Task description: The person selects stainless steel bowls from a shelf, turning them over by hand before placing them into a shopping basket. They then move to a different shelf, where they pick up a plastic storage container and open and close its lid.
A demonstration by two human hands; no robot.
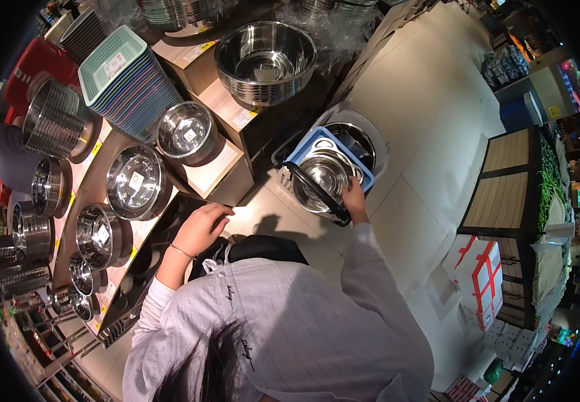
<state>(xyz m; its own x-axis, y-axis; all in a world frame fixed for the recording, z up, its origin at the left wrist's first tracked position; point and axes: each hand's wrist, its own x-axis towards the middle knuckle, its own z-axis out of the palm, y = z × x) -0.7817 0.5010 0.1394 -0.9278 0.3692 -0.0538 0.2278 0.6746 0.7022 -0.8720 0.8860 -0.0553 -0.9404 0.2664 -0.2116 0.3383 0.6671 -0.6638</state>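
My right hand is at the right rim of a shiny metal bowl, its fingers closed on that edge. The bowl lies in a basket with a black handle, together with a blue plastic basket. Beside these, a larger round metal basin is partly covered by clear wrap. Near the edge of the display shelf, my left hand hangs in the air with its fingers loosely bent and apart, holding nothing. A thin bracelet is on that wrist.
Stacked metal bowls and plastic baskets stand on wooden display steps at the left and top. Pale tiled floor runs to the right. White boxes with red tape stand by a slatted produce stand.
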